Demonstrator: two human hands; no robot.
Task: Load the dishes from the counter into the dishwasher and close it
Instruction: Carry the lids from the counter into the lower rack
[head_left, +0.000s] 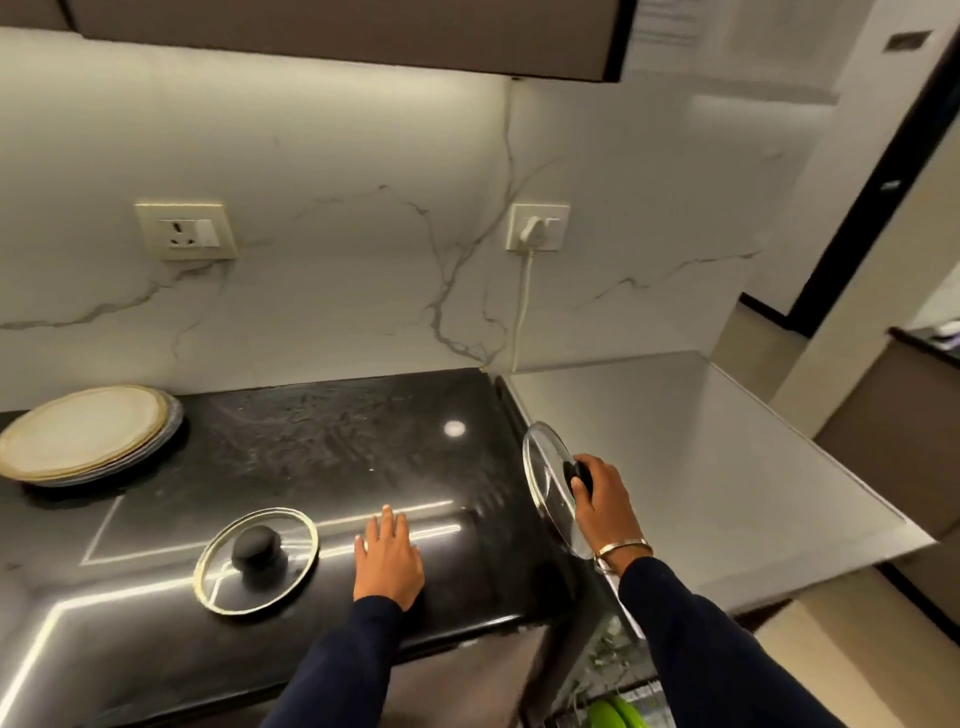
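My right hand (605, 499) grips the black knob of a glass lid (545, 478) and holds it on edge above the right end of the black counter (363, 441). My left hand (388, 558) lies flat on the counter with straight fingers. A second glass lid (257, 560) with a black knob lies flat to its left. A stack of plates (85, 434) sits at the far left by the wall. Below the counter's right edge a dishwasher rack (618, 680) shows, with something green (618, 714) in it.
A grey steel surface (701, 467) adjoins the counter on the right. A marble backsplash carries two sockets, one (537, 227) with a white plug and cord hanging down. An overhead cabinet (363, 36) hangs above. Floor and a doorway lie to the right.
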